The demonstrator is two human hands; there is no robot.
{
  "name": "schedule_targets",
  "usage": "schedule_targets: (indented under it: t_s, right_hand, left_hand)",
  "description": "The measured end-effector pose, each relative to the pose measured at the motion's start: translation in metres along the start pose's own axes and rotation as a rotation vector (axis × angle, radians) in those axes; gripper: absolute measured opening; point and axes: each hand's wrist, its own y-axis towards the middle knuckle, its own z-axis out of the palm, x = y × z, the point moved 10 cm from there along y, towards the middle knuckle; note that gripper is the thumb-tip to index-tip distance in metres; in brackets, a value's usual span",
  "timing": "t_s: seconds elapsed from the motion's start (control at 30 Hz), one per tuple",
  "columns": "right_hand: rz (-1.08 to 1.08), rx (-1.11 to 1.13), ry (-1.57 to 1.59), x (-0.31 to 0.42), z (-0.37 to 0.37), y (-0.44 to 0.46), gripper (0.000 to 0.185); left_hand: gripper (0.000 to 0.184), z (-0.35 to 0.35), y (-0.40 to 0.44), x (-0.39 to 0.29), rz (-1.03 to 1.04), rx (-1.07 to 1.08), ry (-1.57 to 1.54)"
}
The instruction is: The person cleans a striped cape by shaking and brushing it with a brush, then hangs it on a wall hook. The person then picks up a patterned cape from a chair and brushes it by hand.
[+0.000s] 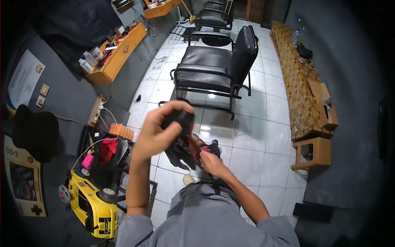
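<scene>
A dark bundle with red patterned parts (pixel 193 144) hangs in front of my body, over the tiled floor. My left hand (pixel 164 125) is raised at its upper end, the fingers curled round the black part. Lower down and to the right, my right hand (pixel 210 162) pinches the red patterned part. What exactly the bundle is cannot be made out. Just beyond it stands a black padded chair (pixel 205 61) with metal armrests.
A yellow toy car (pixel 92 206) and a black cart (pixel 103 164) with red and pink items are at the left. Wooden drawer shelf (pixel 119 57) holds bottles. A woven-covered bench (pixel 294 78) and a wooden stool (pixel 319 152) line the right wall.
</scene>
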Motion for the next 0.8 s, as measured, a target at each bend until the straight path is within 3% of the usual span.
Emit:
schedule_targets:
  t_s: [0.03,0.07,0.1,0.13,0.17,0.2,0.33,0.37,0.4,0.43,0.5,0.6,0.7,0.73,0.77,0.8]
  right_hand:
    - [-0.13,-0.095,-0.54,-0.019,-0.016,-0.004,0.03]
    - [0.044,0.012,-0.85,-0.067,-0.023,-0.012,0.031]
    - [0.161,0.07,-0.982,-0.174,-0.047,-0.024,0.038]
    - [0.48,0.232,-1.052,-0.217,-0.068,-0.051,0.04]
    - [0.474,0.141,-1.079,-0.297,-0.097,-0.073,0.045]
    - [0.511,0.102,-1.114,-0.308,-0.112,-0.096,0.048]
    - [0.628,-0.11,-0.954,-0.237,-0.139,-0.088,0.054]
    - [0.645,-0.273,-0.69,-0.224,-0.15,-0.082,0.055]
    - [0.45,-0.416,-0.416,-0.166,-0.142,-0.066,0.052]
    - [0.407,-0.363,0.02,-0.125,-0.12,-0.049,0.043]
    - [0.319,-0.228,0.43,-0.022,-0.08,-0.023,0.034]
    - [0.273,-0.173,0.721,0.04,-0.042,-0.005,0.029]
    - [0.149,-0.142,0.453,0.021,-0.032,0.011,0.029]
    - [-0.06,-0.293,-0.169,-0.002,-0.051,0.018,0.03]
    - [-0.176,-0.261,-0.575,-0.005,-0.048,0.014,0.028]
    - [-0.088,-0.189,-0.675,-0.045,-0.049,0.01,0.027]
  left_hand:
    - [0.032,-0.019,0.001,-0.001,0.024,-0.102,-0.047]
    - [0.031,-0.044,-0.001,-0.014,0.067,-0.219,0.035]
    - [0.031,-0.069,-0.006,-0.008,0.066,-0.384,-0.084]
    - [0.031,-0.085,-0.009,-0.011,0.096,-0.481,-0.191]
    - [0.031,-0.093,-0.01,-0.009,0.096,-0.483,-0.242]
    - [0.03,-0.1,-0.01,-0.009,0.104,-0.485,-0.29]
    - [0.023,-0.103,-0.012,0.022,-0.041,-0.415,-0.424]
    - [0.019,-0.09,-0.011,0.026,-0.112,-0.35,-0.484]
    - [0.017,-0.075,-0.011,0.03,-0.182,-0.285,-0.542]
    - [0.021,-0.064,-0.012,0.029,-0.172,-0.2,-0.395]
    - [0.034,-0.042,-0.013,0.021,-0.159,-0.064,-0.062]
    - [0.031,-0.016,-0.012,0.004,-0.056,0.055,0.31]
    - [0.034,-0.021,-0.016,-0.009,-0.032,-0.002,0.463]
    - [0.033,-0.026,-0.018,-0.014,-0.014,-0.032,0.49]
    - [0.034,-0.034,-0.02,-0.022,0.025,-0.086,0.521]
    - [0.034,-0.041,-0.025,-0.029,0.061,-0.142,0.55]
